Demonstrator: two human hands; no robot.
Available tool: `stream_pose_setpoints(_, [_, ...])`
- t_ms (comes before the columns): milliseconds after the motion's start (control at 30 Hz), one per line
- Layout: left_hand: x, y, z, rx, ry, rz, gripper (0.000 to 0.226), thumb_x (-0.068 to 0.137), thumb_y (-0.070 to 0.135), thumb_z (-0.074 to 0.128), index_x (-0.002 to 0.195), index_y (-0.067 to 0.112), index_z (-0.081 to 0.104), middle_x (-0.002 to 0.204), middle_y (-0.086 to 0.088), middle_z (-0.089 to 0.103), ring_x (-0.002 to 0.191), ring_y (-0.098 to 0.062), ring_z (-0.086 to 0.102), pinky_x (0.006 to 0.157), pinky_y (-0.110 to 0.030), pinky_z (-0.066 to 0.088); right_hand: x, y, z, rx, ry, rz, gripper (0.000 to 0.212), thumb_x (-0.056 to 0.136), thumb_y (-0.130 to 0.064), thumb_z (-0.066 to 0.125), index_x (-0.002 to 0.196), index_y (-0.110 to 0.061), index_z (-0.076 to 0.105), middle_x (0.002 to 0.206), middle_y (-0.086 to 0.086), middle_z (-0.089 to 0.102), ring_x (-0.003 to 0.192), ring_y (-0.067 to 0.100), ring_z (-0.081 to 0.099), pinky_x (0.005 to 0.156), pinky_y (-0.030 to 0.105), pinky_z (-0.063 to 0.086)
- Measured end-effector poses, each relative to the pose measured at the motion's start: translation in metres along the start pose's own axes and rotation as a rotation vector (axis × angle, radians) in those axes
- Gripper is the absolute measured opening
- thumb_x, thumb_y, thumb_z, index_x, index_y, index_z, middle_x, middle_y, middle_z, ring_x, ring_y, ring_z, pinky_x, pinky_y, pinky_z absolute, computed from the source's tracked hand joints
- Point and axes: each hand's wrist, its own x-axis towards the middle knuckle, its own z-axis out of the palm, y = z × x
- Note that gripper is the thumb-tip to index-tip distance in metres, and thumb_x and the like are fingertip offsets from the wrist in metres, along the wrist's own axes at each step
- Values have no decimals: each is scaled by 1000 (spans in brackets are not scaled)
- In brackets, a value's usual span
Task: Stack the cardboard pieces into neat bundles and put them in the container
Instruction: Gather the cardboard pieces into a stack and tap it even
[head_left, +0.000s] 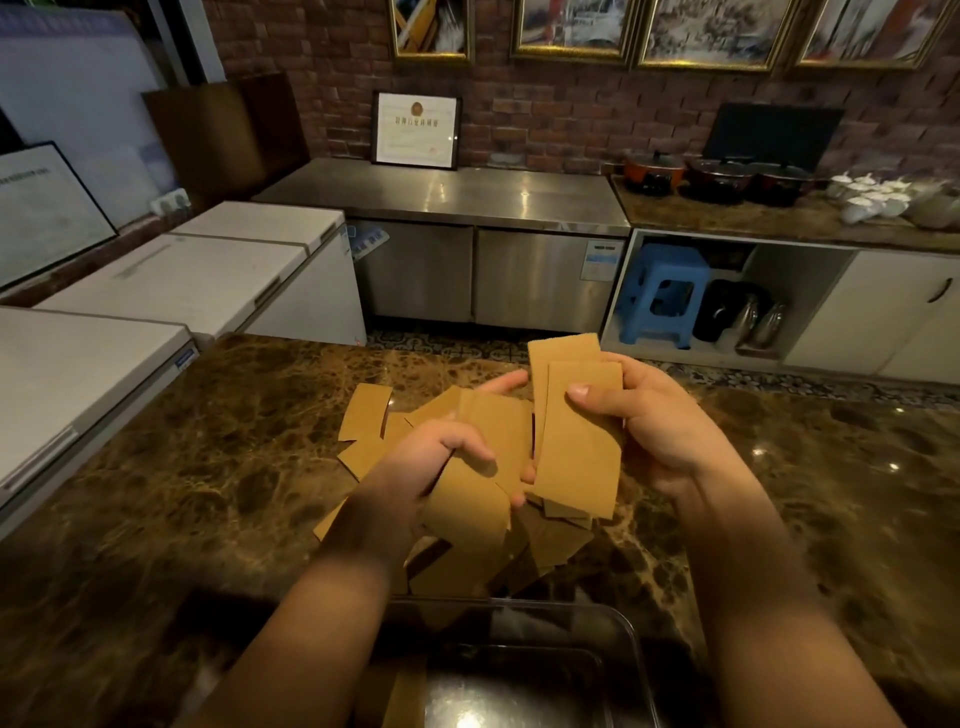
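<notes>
Head view: a brown marbled surface (208, 467) fills the foreground, with white chest freezers (171, 280) to the left, a steel cabinet (467, 228) against the brick wall behind, a framed certificate (416, 130) on top of it, and a blue stool (662, 296) in an open cupboard to the right. A clear plastic container (631, 631) sits at the near edge of the surface, below the forearms; a brown strip shows inside it, blurred. The cardboard pieces (366, 415) are flat, tan, roughly rectangular cut-outs, lying in a loose overlapping heap on the surface just beyond the container. The right hand (654, 431) grips a small upright bundle of pieces (574, 447), thumb across the front, fingers behind. The left hand (447, 457) holds further pieces (467, 509) with curled fingers, directly beside the bundle and touching it. Both hands are above the heap, hiding its centre.
</notes>
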Motion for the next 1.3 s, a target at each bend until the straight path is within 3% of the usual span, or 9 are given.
stream_pose_setpoints(167, [4,0,-4,-75,118,195,45,81,11,65,123,28,68,97,-17,73,70,-28,67,59,-41,56,2,10,3,203,96,37,23,91,-2,63,108,-17,68,88,2,80,80,18,77,57,32,61])
stream_pose_setpoints(333, [6,0,-5,-151,241,240,49,75,17,78,121,28,68,96,-15,74,68,-27,66,57,-40,56,3,15,6,336,185,69,27,93,1,61,116,-13,64,91,7,80,81,20,78,58,34,62])
stream_pose_setpoints(433, [7,-2,-7,-217,253,231,41,86,15,70,125,26,66,97,-17,73,68,-27,65,57,-39,55,4,16,8,396,222,105,31,94,2,59,121,-11,62,94,10,79,83,23,78,59,37,62])
stream_pose_setpoints(533, [8,-1,-8,-284,275,197,28,97,36,59,123,28,67,97,-15,76,70,-27,68,57,-39,56,4,16,11,435,205,133,33,93,1,59,124,-10,61,98,13,79,85,26,77,57,37,62])
stream_pose_setpoints(633, [10,0,-10,-275,313,166,40,97,58,50,121,33,70,103,-13,78,85,-28,76,62,-43,60,2,17,17,416,149,136,34,92,-1,62,124,-12,62,100,12,79,88,25,77,60,36,62])
stream_pose_setpoints(767, [14,0,-9,-258,343,98,52,90,71,46,115,35,73,114,-12,76,96,-31,75,71,-48,60,1,18,25,426,137,112,30,92,1,61,120,-12,63,95,10,80,84,22,78,60,33,62])
stream_pose_setpoints(967, [14,-1,-10,-254,358,76,50,86,71,50,117,38,71,115,-11,76,100,-33,74,74,-50,60,-1,21,30,401,253,61,25,93,-3,62,116,-13,67,95,7,80,83,18,77,61,31,61])
stream_pose_setpoints(1100, [15,-1,-6,-209,422,200,37,80,64,63,107,41,74,110,-10,77,94,-30,76,69,-45,60,-3,17,31,356,339,-4,20,95,-7,62,110,-19,67,93,2,80,86,18,77,67,35,64])
stream_pose_setpoints(1300, [16,4,-7,-292,372,206,39,94,58,55,119,32,70,106,-14,77,91,-33,76,66,-49,62,-9,8,34,310,272,-125,26,93,-3,63,110,-22,70,98,1,79,87,17,77,63,31,62])
